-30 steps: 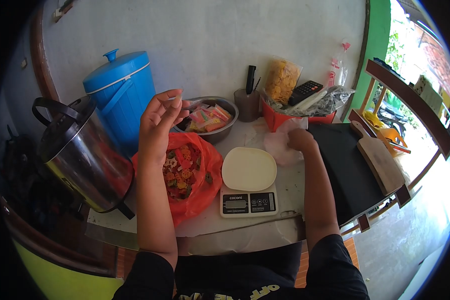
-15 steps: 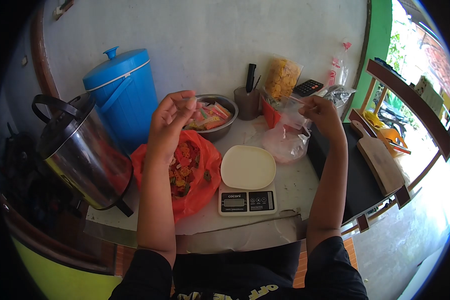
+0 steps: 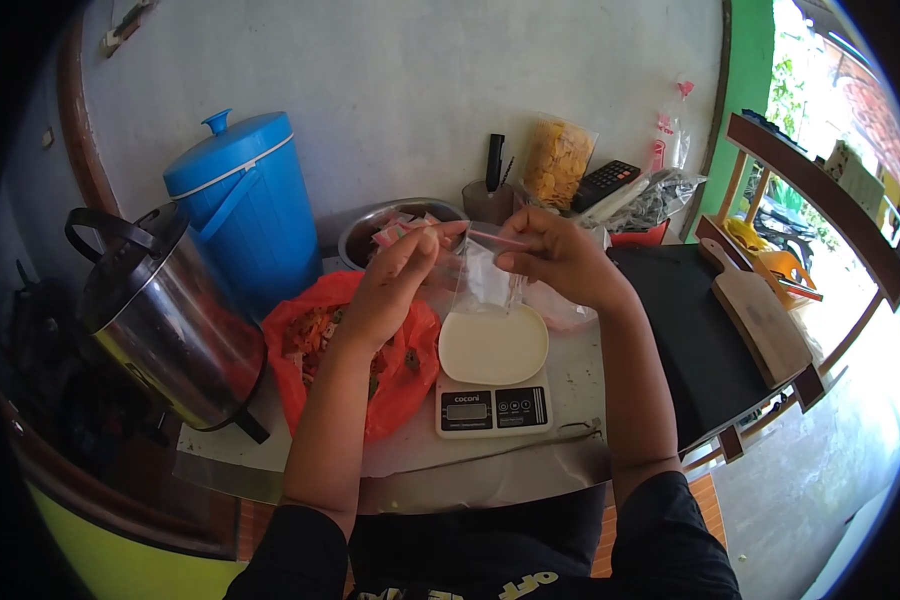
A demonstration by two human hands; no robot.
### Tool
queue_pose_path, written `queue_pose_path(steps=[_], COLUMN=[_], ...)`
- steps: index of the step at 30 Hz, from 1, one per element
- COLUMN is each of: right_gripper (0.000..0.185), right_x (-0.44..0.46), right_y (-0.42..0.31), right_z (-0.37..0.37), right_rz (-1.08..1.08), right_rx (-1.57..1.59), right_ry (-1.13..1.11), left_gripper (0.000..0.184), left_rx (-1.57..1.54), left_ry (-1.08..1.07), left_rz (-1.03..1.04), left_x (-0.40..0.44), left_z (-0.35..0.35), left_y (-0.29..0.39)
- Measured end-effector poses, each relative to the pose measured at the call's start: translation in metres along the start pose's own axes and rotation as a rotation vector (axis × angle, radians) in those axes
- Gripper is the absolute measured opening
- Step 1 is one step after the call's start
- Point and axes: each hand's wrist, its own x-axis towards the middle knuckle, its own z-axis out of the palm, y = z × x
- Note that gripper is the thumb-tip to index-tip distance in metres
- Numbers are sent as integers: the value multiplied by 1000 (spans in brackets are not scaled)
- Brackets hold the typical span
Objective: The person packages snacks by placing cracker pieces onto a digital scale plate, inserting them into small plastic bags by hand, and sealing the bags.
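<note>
A small clear plastic bag with a reddish strip along its top hangs above the kitchen scale. My right hand pinches its top edge from the right. On the other side, my left hand has thumb and fingers closed at the bag's left edge. Below is the white scale with a bare cream tray. Left of it, partly behind my left forearm, an open red plastic bag holds many small colourful pieces. A metal bowl with wrapped packets stands behind my left hand.
A blue lidded jug and a steel urn stand at the left. Along the back are a cup with a black-handled tool, a bag of yellow chips and a calculator. A wooden board lies at the right.
My right hand has moved left and down, bringing the clear bag over the scale. My left hand has come right and lower, from empty above the red bag to the clear bag's edge.
</note>
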Motion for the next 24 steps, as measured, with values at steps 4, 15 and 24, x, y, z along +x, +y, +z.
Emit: queue_pose_path(steps=[4,15,24], right_gripper=[17,17,22], right_x=[3,9,-1], right_y=[2,88,63], right_z=[-1,-41,-62], right_rz=[26,301,92], right_rx=[-34,-1301,-909], right_ry=[-31,312,429], left_gripper=[47,25,21], left_rx=[230,156,166], left_ry=[-72,101,219], left_rz=[31,56,193], left_x=[-6,-1,1], left_z=[2,-18,-14], left_y=[0,-1,-2])
